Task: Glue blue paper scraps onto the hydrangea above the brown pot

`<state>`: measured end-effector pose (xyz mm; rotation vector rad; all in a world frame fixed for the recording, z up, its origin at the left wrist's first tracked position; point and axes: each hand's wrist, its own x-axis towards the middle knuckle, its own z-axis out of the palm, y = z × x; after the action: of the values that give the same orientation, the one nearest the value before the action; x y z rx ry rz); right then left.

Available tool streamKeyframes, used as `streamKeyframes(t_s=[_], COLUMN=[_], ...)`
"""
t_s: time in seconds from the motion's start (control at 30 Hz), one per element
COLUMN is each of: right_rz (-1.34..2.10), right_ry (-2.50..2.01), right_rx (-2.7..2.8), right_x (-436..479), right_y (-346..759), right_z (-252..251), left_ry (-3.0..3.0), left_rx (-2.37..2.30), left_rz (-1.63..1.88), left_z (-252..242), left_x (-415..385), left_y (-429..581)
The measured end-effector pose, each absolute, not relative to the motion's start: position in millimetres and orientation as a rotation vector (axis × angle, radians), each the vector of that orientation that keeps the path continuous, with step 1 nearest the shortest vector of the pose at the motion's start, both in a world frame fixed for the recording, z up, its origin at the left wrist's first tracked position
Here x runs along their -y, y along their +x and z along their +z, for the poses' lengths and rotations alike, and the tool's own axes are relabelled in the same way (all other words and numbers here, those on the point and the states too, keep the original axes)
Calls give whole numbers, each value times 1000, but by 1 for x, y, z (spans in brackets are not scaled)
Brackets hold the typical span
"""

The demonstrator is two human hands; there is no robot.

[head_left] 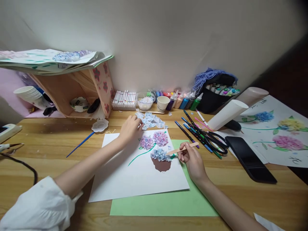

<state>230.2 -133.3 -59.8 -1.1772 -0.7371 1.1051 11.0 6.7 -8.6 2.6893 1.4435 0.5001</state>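
Observation:
My left hand [132,127] reaches over the top edge of the white paper [115,179], its fingertips at a pile of pale blue crumpled paper bits [152,121]. Whether a bit is pinched there I cannot tell. In my right hand [192,160] is a flat wooden stick [183,149], its tip over the flower on the sheet. That flower's upper part carries blue paper petals [160,155]; below them is a bare brown-mauve area [162,166]. Two pink-purple flowers [160,138] and a green stem lie above. Green paper [156,207] is under the sheet.
Markers [124,98], a paper cup [163,103] and paint bottles [184,102] line the wall. Pens and black scissors [215,141] lie right, beside a black phone [250,158] and finished flower pictures [288,128]. A blue brush [80,144] lies left, near a pink box [102,86].

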Motion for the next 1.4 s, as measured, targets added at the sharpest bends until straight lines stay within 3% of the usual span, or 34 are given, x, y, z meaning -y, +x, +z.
streamKeyframes(t_s=[0.3, 1.0, 1.4], right_rz=[1107, 1126, 1140], right_ry=[-1153, -1095, -1065], right_rx=[731, 649, 650], right_x=[135, 136, 134], right_y=[228, 229, 229], right_z=[-57, -55, -56], left_ry=[2589, 2345, 2143], left_rx=[-1423, -1496, -1420], left_rz=[516, 482, 629], left_z=[-32, -29, -9], left_x=[-43, -39, -44], left_y=[44, 52, 33])
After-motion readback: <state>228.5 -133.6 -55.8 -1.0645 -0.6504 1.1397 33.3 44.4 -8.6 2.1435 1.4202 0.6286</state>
